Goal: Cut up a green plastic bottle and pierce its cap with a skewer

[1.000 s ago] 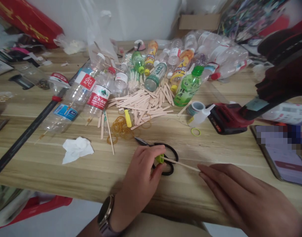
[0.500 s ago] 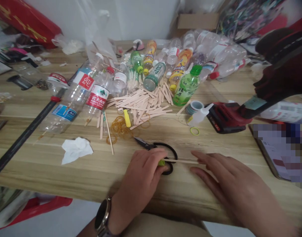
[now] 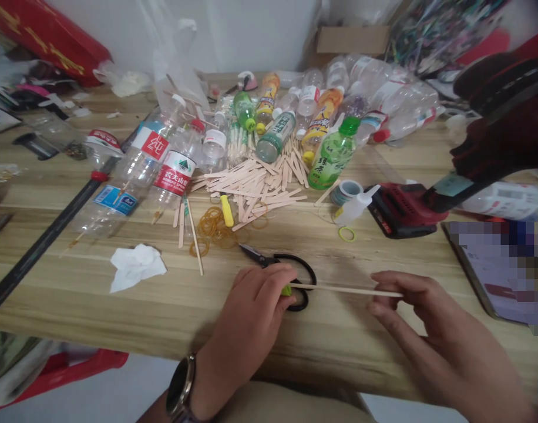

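Note:
My left hand [image 3: 255, 311], with a watch on its wrist, is closed on a small green piece [image 3: 286, 290] that shows at the fingertips. From that piece a thin wooden stick [image 3: 343, 289] runs out to the right. My right hand [image 3: 431, 323] is at the stick's far end, thumb and fingers curved around it; a gap shows between thumb and index finger, and whether they press on the stick is hard to tell. Black-handled scissors [image 3: 313, 270] lie on the table just behind and under my left fingers.
Wooden sticks [image 3: 251, 182], rubber bands [image 3: 214, 226] and a yellow-handled tool [image 3: 226, 210] lie beyond the scissors. Plastic bottles [image 3: 333, 153] stand and lie behind. A glue bottle [image 3: 355, 205], a red-black power tool [image 3: 405, 208] and a phone [image 3: 484, 270] are right; a tissue [image 3: 137, 265] is left.
My right hand has moved right along the stick to its far end, and its thumb and fingers have curled more. More of the stick shows. My left hand has hardly moved.

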The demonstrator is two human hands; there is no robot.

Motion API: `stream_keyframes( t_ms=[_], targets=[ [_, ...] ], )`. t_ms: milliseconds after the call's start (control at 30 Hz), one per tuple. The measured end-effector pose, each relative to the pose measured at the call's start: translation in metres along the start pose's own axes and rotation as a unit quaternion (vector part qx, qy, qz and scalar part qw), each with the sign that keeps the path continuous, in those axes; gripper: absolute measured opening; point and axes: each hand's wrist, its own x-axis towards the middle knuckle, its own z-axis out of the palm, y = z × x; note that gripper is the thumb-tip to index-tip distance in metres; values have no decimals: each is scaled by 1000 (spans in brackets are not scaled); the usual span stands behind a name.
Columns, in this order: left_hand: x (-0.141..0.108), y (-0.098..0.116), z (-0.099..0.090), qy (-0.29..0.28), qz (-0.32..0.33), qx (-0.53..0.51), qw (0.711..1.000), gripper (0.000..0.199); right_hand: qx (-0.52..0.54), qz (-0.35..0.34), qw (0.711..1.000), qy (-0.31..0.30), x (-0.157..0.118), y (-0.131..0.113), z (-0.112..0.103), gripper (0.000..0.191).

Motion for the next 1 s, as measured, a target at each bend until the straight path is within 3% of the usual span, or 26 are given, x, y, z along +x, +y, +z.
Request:
stream_keyframes(
  t_ms=[267,333,433,500,600,667,833,1000],
  targets=[
    [-2,2,1,20,19,20,999,21,30,99,995,-4,-7,-19,3,36],
    [-3,2,0,22,15,22,999,23,36,74,997,-11,-7,-17,3,29],
    [-4,-1,0,20,14,24,999,25,46,-19,998,-49,-6,-7,-4,15],
    [-5,-6,-1,24,7,30,999,25,36,-29,999,-24,-5,3,-11,12],
    [-4,-18,-5,42,-36,56,997,26,-4,86,994,63,-7,20,-19,17],
    [-1,-25,-7,45,-64,70,994,23,-35,166,983,70,-8,30,-18,26],
    [23,-27,-4,-38,-94,83,991,14,-51,237,970,7,1,42,-1,37],
    [50,-35,8,-112,-78,166,977,6,-69,202,977,-22,7,46,15,44]
  ],
)
